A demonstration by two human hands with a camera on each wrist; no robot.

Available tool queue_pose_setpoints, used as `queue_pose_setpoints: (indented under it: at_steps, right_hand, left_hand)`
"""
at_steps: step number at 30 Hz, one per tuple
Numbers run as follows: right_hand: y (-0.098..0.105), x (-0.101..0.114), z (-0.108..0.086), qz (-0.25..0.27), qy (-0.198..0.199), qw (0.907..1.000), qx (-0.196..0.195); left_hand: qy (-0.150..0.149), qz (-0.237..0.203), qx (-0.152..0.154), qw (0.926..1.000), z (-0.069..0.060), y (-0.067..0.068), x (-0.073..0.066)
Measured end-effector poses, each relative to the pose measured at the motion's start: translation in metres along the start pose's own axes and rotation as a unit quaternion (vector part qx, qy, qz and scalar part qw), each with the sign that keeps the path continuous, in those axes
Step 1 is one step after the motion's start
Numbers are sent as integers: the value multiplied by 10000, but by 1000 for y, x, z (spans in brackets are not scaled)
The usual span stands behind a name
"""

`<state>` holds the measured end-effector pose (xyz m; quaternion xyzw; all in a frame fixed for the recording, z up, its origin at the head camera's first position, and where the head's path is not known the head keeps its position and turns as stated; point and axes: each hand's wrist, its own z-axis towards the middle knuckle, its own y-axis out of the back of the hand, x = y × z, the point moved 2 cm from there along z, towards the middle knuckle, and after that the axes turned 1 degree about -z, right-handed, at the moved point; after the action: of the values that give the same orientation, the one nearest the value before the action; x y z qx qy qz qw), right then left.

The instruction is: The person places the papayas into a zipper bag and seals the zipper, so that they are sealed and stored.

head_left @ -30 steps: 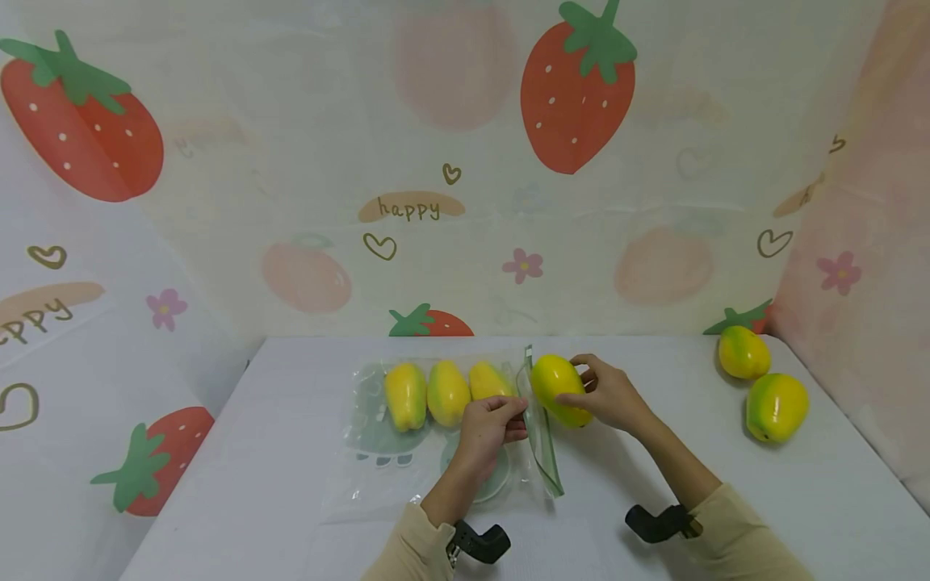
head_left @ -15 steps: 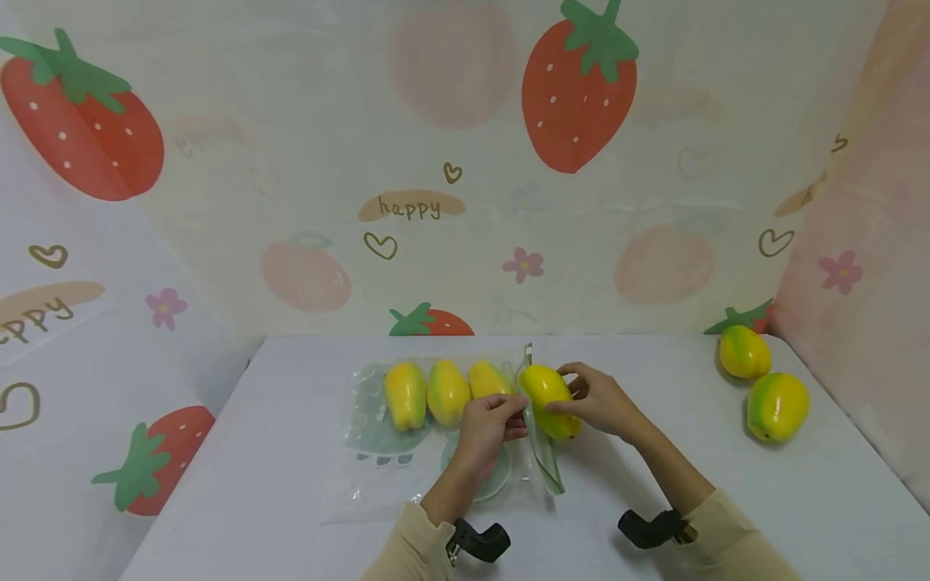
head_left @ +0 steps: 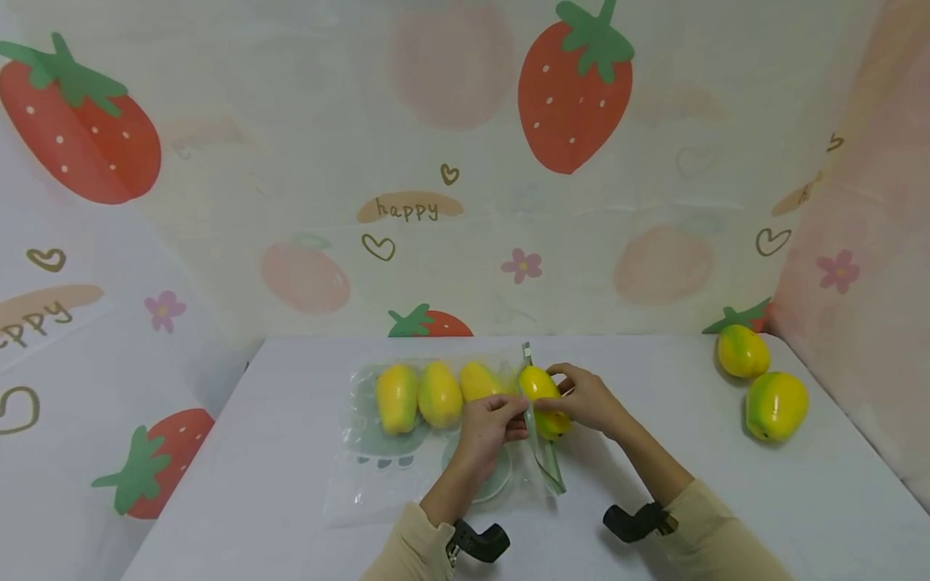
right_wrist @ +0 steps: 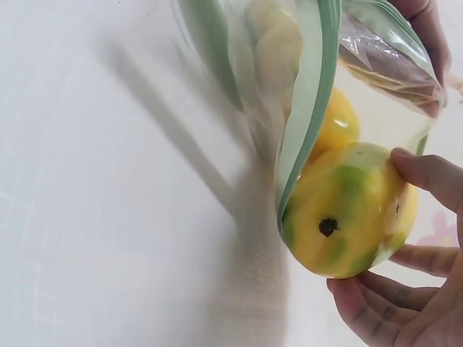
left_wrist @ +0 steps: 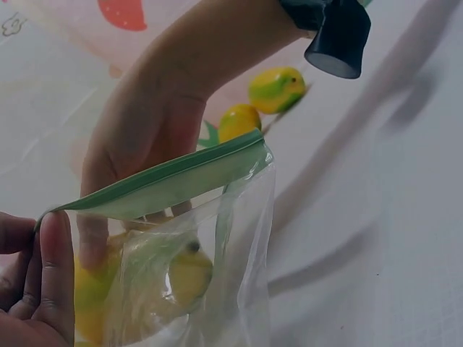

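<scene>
A clear zip bag [head_left: 356, 492] with a green closure strip [left_wrist: 181, 166] lies flat on the table, its mouth to the right. Inside it, three yellow-green mangoes [head_left: 397, 399] sit side by side. My left hand [head_left: 479, 436] pinches the rim of the bag's mouth between thumb and fingers. My right hand [head_left: 590, 401] grips another mango [right_wrist: 354, 210] with thumb and fingertips around it. In the right wrist view that mango is partly within the bag's opening, its dark stem spot facing the camera. Through the clear plastic it also shows in the left wrist view.
Two more mangoes, one [head_left: 743, 352] behind the other [head_left: 777, 407], lie at the table's right side. The white table [head_left: 240, 476] meets a fruit-printed backdrop [head_left: 465, 266] behind it. A black wrist camera mount [head_left: 483, 542] sits on the left wrist.
The right hand has carried its mango leftward into the bag's mouth. The mangoes in the bag have shifted slightly left. My left hand has kept its place at the rim.
</scene>
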<state>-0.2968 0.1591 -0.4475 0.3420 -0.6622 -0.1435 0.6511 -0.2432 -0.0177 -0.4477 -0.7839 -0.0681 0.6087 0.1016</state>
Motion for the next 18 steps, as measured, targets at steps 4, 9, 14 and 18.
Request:
queue_pose_setpoints:
  at_steps: [4,9,14,18]
  right_hand:
    - [-5,2,4,80,75,9999,12]
    - [-10,4,7,89,209,9996,145]
    - [-11,5,6,258,353,9980,466]
    - [-15,5,8,275,521,9977,326]
  left_hand:
    - [-20,-11,48,10000,3,1,3]
    - [-31,-35,25,10000,2,1,4]
    - [-81,14,27,10000,4,2,6]
    - [-145,80,64,9998,5,2,6]
